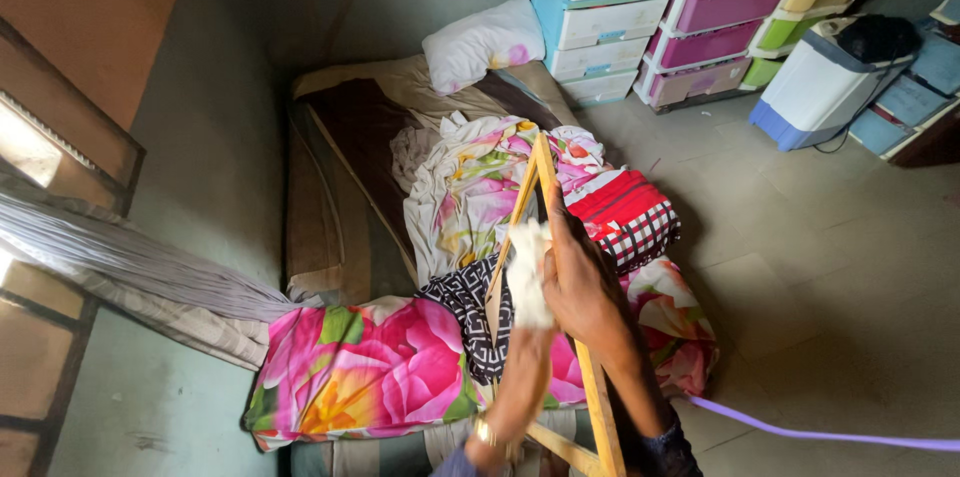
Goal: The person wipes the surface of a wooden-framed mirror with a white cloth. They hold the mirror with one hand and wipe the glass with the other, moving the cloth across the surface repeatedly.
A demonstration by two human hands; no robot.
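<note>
My right hand clamps the pale wooden ladder steady; my left hand grips a white crumpled cloth against its rail.

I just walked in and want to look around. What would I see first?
Right in the middle, two hands grip a wooden frame: the left hand rubs it with a white cloth, the right hand steadies it. Below lies a bright pink flowered sheet on a mattress, with coloured drawers behind.

The cloth is white, the frame is light brown wood, and the blanket has big pink flowers.
</note>
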